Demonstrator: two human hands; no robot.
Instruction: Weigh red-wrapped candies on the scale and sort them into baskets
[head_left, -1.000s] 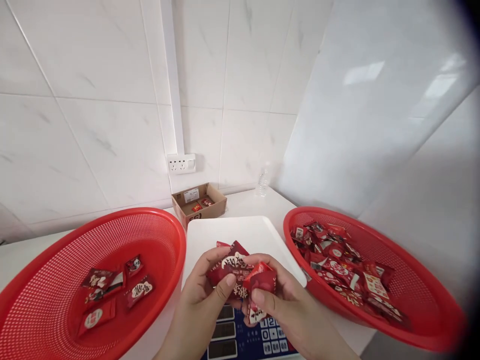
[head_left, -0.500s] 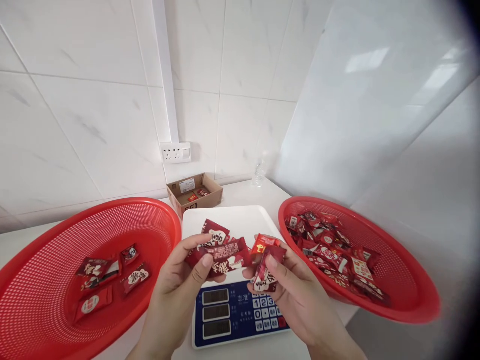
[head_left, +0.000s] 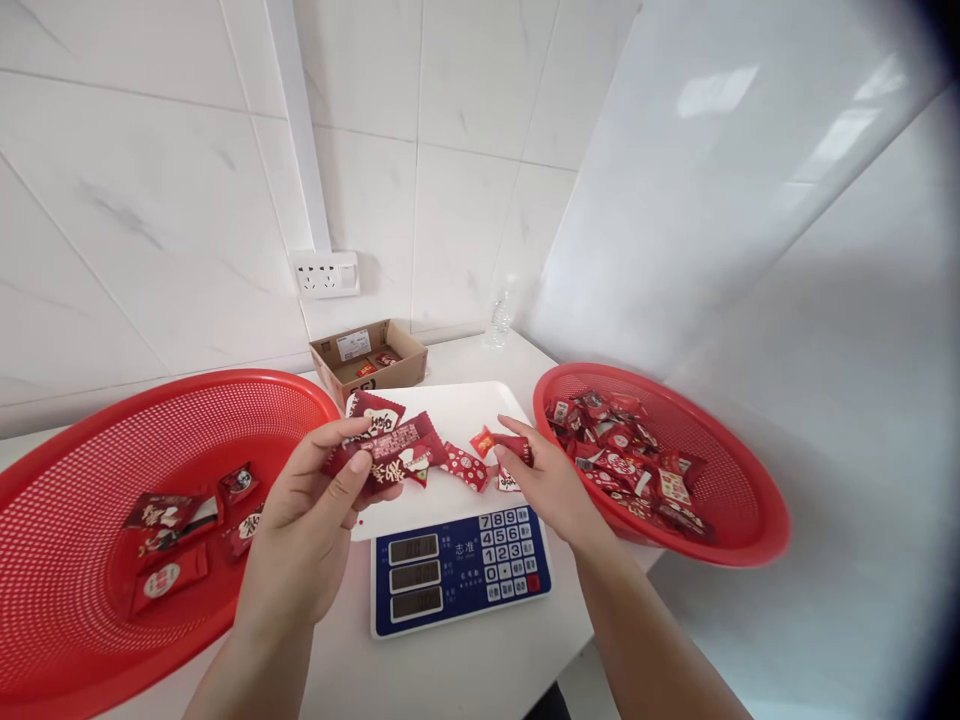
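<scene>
My left hand (head_left: pixel 311 500) is closed round several dark red wrapped candies (head_left: pixel 401 445) with white and gold print, held above the left part of the scale's white pan (head_left: pixel 450 400). Over the right part of the pan is my right hand (head_left: pixel 544 480), with a dark red wrapped candy (head_left: pixel 516 450) between thumb and fingers. Just past its fingertips shows a brighter red wrapped candy (head_left: pixel 481 441). Between the hands, a red candy with white dots (head_left: pixel 465 467) lies on the pan. The digital scale (head_left: pixel 465 570) has a blue front panel with displays and keys.
A red mesh basket (head_left: pixel 300 385) with a few candies stands at left. Another red basket (head_left: pixel 765 520) at right holds a pile of them. Behind the scale are a cardboard box (head_left: pixel 390 375) with candies inside and a clear plastic bottle (head_left: pixel 499 318) by the wall.
My right hand has moved away from the left, lower over the pan, and candies now show on the pan. My left hand still grips its candies. The view has shifted slightly.
</scene>
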